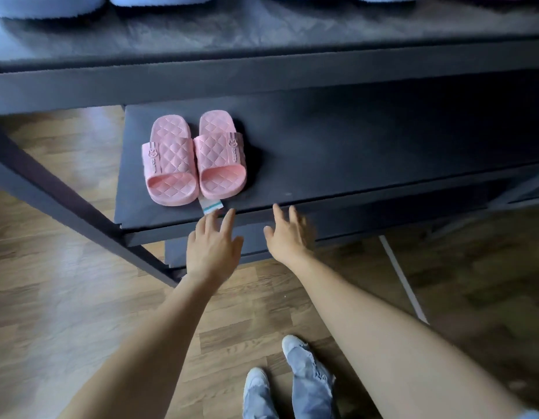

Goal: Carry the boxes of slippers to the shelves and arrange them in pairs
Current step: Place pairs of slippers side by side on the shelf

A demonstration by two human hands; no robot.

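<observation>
Just short of the toe ends of the pink slippers (195, 158), left hand (212, 246) is hovering closer than right hand (287, 234), fingers (229, 220) of both apart, empty.

A pair of pink slippers (194, 158) with quilted straps and small rabbit marks lies flat on the dark lower shelf (352, 152), near its left end. They lie side by side, touching, toes toward its front edge. A white tag (212, 206) sticks out beneath them.

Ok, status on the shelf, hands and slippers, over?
Left hand open by white paper tag; right hand open over shelf edge; both empty. Pink quilted rubber slippers paired, side by side on dark lower shelf. No obstruction seen.
</observation>
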